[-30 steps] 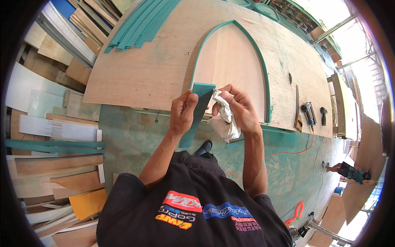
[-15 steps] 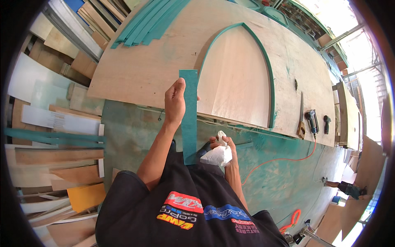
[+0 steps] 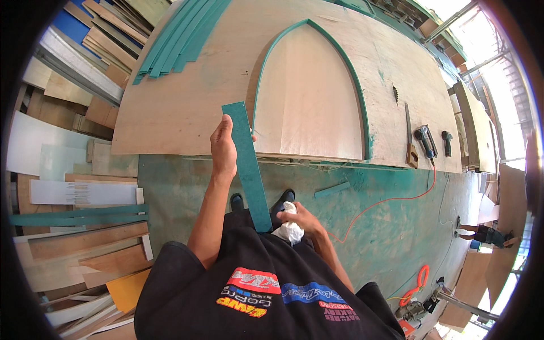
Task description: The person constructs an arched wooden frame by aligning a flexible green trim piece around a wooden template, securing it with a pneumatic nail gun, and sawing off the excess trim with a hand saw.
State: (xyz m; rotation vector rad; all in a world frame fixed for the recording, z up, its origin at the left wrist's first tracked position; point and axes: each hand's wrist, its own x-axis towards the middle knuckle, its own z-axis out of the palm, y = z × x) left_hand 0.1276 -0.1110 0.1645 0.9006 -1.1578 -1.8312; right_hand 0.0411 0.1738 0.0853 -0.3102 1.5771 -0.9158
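My left hand (image 3: pixel 224 147) is closed round the upper part of a flat teal board strip (image 3: pixel 250 170), thumb along its left edge. The strip slants down to its lower end in front of my dark shirt. Beside that lower end, my right hand (image 3: pixel 305 220) is closed on a white crumpled bundle (image 3: pixel 290 231), a bag or a cloth; I cannot tell which. Beyond the strip, a pointed arch frame of teal strip (image 3: pixel 361 93) stands on edge on the wooden worktable (image 3: pixel 181 122).
Several teal strips (image 3: pixel 180 42) lie stacked at the table's far left. A handsaw (image 3: pixel 409 139), an air nailer (image 3: pixel 425 141) and a small dark tool (image 3: pixel 447 143) lie at its right. A red hose (image 3: pixel 391 199) crosses the floor. Wood offcuts (image 3: pixel 90 238) crowd the left. Another person (image 3: pixel 484 234) stands far right.
The strip has tilted, its top leaning left. My right hand has turned and come down and left with the white bundle, close to the strip's lower end. The whole view has shifted slightly.
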